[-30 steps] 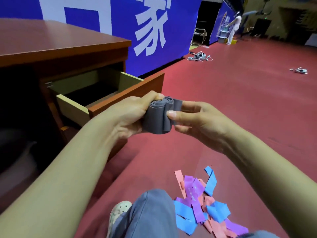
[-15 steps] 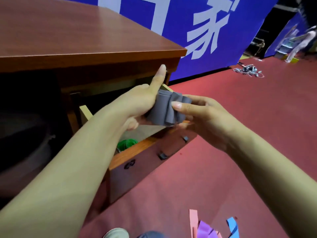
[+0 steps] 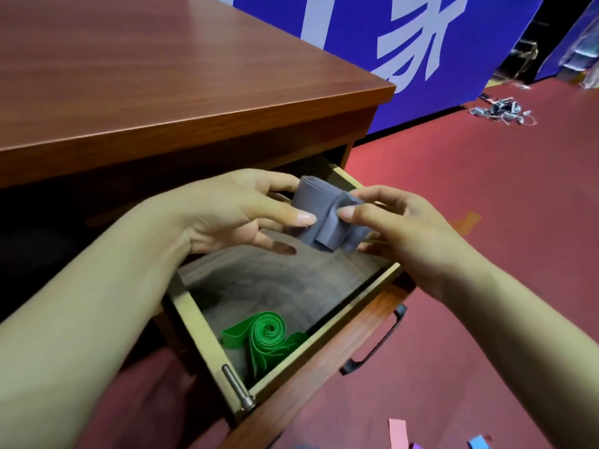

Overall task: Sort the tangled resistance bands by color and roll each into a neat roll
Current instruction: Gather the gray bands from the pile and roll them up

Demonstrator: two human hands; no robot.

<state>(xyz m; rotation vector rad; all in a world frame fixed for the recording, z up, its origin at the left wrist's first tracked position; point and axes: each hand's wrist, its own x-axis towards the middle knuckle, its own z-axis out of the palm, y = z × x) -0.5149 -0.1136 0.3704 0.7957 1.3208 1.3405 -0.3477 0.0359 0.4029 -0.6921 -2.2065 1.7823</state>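
Grey roll [image 3: 321, 218], one, in two hands [image 3: 227, 212]; one green roll [image 3: 267, 332] (drawer [image 3: 201, 322])

The blue banner [image 3: 486, 43] bears large white Chinese characters [image 3: 421, 17], cropped beyond reading.

Smooth, semi-gloss reddish wood noted on tabletop [image 3: 162, 76]. Pale bare wood on drawer [image 3: 197, 322] walls. Matt, soft, creased: grey band [image 3: 321, 205]. Smooth, slight sheen: green band [image 3: 265, 332]. Matt red floor [image 3: 486, 222].
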